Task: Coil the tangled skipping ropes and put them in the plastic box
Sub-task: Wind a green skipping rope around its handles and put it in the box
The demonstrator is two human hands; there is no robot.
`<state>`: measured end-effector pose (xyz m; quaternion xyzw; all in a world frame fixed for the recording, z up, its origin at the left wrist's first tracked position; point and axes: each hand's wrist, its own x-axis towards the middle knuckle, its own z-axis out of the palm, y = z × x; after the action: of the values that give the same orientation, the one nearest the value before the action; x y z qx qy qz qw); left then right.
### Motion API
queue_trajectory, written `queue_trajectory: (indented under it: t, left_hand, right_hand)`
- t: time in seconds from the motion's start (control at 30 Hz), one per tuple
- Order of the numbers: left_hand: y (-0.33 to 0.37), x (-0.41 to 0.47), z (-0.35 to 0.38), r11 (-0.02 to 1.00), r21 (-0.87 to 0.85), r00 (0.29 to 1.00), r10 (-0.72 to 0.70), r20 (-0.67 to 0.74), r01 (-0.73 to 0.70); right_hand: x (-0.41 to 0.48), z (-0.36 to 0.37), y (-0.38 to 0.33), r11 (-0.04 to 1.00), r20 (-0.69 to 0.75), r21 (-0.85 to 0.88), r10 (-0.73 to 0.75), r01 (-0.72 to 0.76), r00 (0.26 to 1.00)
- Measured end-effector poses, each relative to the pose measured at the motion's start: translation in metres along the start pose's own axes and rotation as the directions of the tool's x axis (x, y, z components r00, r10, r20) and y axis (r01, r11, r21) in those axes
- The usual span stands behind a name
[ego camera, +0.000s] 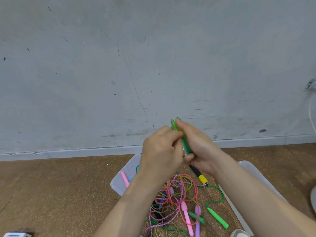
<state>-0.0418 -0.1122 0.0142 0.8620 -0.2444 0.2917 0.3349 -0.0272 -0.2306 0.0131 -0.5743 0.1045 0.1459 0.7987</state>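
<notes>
**Q:** What are your hands doing?
**A:** Your right hand (198,147) grips a pair of translucent green handles (185,144), held upright in front of a scuffed grey wall (119,65). Your left hand (162,151) meets them from the side, its curled fingers pinching at them.

**Q:** And below your hands?
**A:** On the brown floor (59,194) lies a tangle of ropes (176,195) in orange, purple, green and gold, with pink, purple and green handles among them. A black and yellow handle (200,176) lies just beyond it. The clear plastic box (118,183) sits to the left, partly behind your left forearm, with a pink handle (124,178) inside. A translucent lid (253,173) lies to the right.
</notes>
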Motion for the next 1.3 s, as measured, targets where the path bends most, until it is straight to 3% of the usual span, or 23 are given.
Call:
queue_trajectory:
  t: [0.07,0.13,0.2,0.23,0.27,0.3,0.37,0.43,0.53,0.6,0.7,0.77,0.83,1.0,1.13,1.23,1.3]
  left_hand:
    - [0.003,-0.002,0.001,0.98,0.139,0.989,0.139,0.046,-0.144]
    - [0.001,-0.002,0.0,0.969,0.154,0.981,0.185,0.056,-0.192]
    - [0.001,-0.003,-0.002,0.994,0.025,0.993,0.105,0.058,-0.107]
    - [0.002,-0.002,-0.004,0.988,-0.152,0.997,-0.027,0.077,0.038]
    - [0.003,0.0,-0.007,0.905,-0.361,0.973,-0.186,0.137,0.224]
    - [0.003,0.003,-0.011,0.759,-0.529,0.925,-0.316,0.211,0.38]
    - [-0.003,0.01,-0.017,0.511,-0.698,0.836,-0.494,0.239,0.502]
    - [-0.014,0.016,-0.017,0.423,-0.716,0.774,-0.577,0.259,0.555]
    - [-0.019,0.016,-0.008,0.537,-0.588,0.793,-0.469,0.388,0.605]
    - [-0.012,0.015,-0.002,0.549,-0.574,0.793,-0.459,0.4,0.607]
    - [0.002,0.012,0.006,0.479,-0.605,0.764,-0.501,0.406,0.636]
    - [0.009,0.009,0.014,0.42,-0.615,0.736,-0.494,0.462,0.668]
    - [0.016,0.009,0.023,0.372,-0.6,0.703,-0.445,0.555,0.708]
    - [0.033,0.013,0.052,0.373,-0.486,0.599,-0.308,0.739,0.791]
    - [0.059,0.002,0.099,0.387,-0.444,0.556,-0.253,0.792,0.808]
    - [0.072,-0.008,0.142,0.467,-0.404,0.553,-0.244,0.796,0.787]
    - [0.071,-0.013,0.171,0.589,-0.371,0.575,-0.201,0.793,0.718]
  right_hand:
    - [-0.001,0.005,0.005,0.997,-0.112,-0.01,-0.072,0.072,0.991]
    - [-0.004,0.007,0.005,0.993,-0.154,-0.002,-0.118,0.119,0.981]
    - [-0.006,0.007,0.002,0.989,-0.139,-0.024,-0.151,0.149,0.979]
    - [-0.007,0.007,0.001,0.986,-0.116,-0.038,-0.168,0.165,0.979]
    - [-0.008,0.006,0.0,0.982,-0.082,-0.057,-0.186,0.182,0.979]
    - [-0.007,0.004,-0.001,0.976,-0.04,-0.081,-0.204,0.2,0.978]
    - [-0.009,-0.001,-0.004,0.96,0.05,-0.164,-0.221,0.226,0.974]
    - [-0.013,-0.004,-0.005,0.914,0.149,-0.318,-0.216,0.253,0.965]
    - [-0.02,-0.01,-0.006,0.744,0.277,-0.582,-0.196,0.326,0.941]
    - [-0.024,-0.017,-0.011,0.666,0.311,-0.667,-0.156,0.333,0.937]
    - [-0.037,-0.034,-0.023,0.692,0.292,-0.674,-0.07,0.257,0.954]
    - [-0.046,-0.049,-0.029,0.761,0.24,-0.63,-0.002,0.157,0.971]
    - [-0.052,-0.065,-0.036,0.742,0.224,-0.661,0.058,0.108,0.973]
    - [-0.058,-0.106,-0.046,0.541,0.147,-0.838,0.087,0.077,0.985]
    - [-0.063,-0.147,-0.04,0.255,0.049,-0.967,0.099,0.022,0.994]
    - [-0.062,-0.181,-0.018,0.181,0.001,-0.984,0.022,-0.003,1.0]
    - [-0.059,-0.203,0.001,0.212,-0.002,-0.977,-0.038,0.006,0.999]
